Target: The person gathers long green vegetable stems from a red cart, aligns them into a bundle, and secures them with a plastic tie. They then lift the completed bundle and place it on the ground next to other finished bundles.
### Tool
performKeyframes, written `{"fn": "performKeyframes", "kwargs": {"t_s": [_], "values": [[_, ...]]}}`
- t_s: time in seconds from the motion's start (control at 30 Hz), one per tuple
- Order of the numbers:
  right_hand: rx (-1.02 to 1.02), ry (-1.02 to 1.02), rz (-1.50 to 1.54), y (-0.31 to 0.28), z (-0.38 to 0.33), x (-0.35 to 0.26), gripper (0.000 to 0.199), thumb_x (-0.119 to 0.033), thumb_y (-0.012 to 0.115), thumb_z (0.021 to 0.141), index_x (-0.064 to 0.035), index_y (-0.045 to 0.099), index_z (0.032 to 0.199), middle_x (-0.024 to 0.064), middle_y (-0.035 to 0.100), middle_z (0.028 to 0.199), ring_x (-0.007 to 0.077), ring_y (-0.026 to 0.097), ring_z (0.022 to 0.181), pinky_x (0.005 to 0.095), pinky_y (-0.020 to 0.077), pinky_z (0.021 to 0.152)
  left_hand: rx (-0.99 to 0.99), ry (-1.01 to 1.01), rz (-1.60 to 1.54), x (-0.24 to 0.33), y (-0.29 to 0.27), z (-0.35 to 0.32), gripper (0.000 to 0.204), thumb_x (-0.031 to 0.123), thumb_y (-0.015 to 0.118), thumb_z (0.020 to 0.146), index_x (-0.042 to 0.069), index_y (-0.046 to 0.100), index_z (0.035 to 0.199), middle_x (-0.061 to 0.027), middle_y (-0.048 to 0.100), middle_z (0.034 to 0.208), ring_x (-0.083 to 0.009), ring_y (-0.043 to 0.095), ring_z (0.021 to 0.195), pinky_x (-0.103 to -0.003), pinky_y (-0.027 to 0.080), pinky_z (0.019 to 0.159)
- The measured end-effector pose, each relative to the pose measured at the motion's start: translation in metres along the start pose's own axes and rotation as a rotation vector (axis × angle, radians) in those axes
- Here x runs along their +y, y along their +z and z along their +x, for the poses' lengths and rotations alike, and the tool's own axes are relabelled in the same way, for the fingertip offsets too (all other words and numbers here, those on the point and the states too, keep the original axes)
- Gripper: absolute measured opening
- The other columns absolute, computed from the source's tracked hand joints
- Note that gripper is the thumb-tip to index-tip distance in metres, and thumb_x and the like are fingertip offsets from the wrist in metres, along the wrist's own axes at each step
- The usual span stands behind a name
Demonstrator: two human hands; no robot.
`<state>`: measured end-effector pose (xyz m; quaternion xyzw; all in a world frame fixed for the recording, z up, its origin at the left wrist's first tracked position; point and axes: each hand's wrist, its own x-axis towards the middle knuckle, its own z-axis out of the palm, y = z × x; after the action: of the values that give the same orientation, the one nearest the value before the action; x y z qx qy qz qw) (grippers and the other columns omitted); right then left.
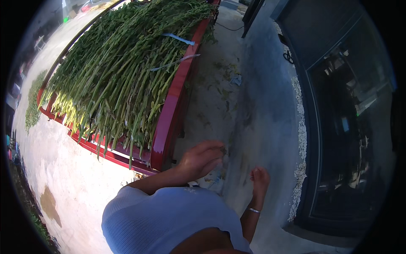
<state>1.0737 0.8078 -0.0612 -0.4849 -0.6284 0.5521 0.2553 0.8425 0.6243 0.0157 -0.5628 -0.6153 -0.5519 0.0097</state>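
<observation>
the left hand (203,158) hangs just off the corner of the red cart (169,122), fingers curled loosely inward, and i can't tell whether it pinches anything small. the right hand (259,178) hangs lower over the concrete, fingers bunched and pointing down, holding nothing that shows, a thin bracelet (254,210) at its wrist. nearest the left hand are the green stalks (122,72), heaped lengthwise across the cart bed, their ends drooping over the near rim. they look light singly but bulky in a bundle, bendy and easy to bruise or snap, so i'd judge a grip around the firmer middle of a bunch is safest. two pale blue strips (179,39) lie across the heap. leaf scraps (228,74) litter the ground beside the cart, and a dark glass door (347,127) stands close on the right, narrowing the passage.
</observation>
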Motion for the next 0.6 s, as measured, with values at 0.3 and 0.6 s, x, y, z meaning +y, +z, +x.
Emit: {"fn": "performKeyframes", "kwargs": {"t_s": [0.3, 0.6], "values": [[-0.632, -0.592, -0.018, 0.15, 0.2, -0.173, 0.011, -0.006, 0.058, 0.084, 0.0013, 0.063, 0.09, 0.0029, 0.06, 0.078, 0.0064, 0.054, 0.064, 0.0217, 0.0428, 0.055, 0.555, -0.23, 0.671, -0.012, -0.049, 0.053, 0.02, 0.003, 0.069, 0.07, 0.002, 0.06, 0.088, -0.0155, 0.06, 0.099, -0.029, 0.062, 0.083, -0.035, 0.051, 0.068], [-0.807, -1.39, -0.369, 0.345, 0.304, -0.307, 0.028, -0.028, 0.068, 0.078, 0.0001, 0.066, 0.079, 0.014, 0.06, 0.081, 0.0285, 0.058, 0.069, 0.0379, 0.0484, 0.062, 0.738, -0.306, 0.983, -0.078, -0.02, 0.15, 0.016, 0.003, 0.068, 0.071, 0.002, 0.06, 0.085, -0.0135, 0.061, 0.093, -0.0292, 0.061, 0.082, -0.036, 0.05, 0.068]]}}
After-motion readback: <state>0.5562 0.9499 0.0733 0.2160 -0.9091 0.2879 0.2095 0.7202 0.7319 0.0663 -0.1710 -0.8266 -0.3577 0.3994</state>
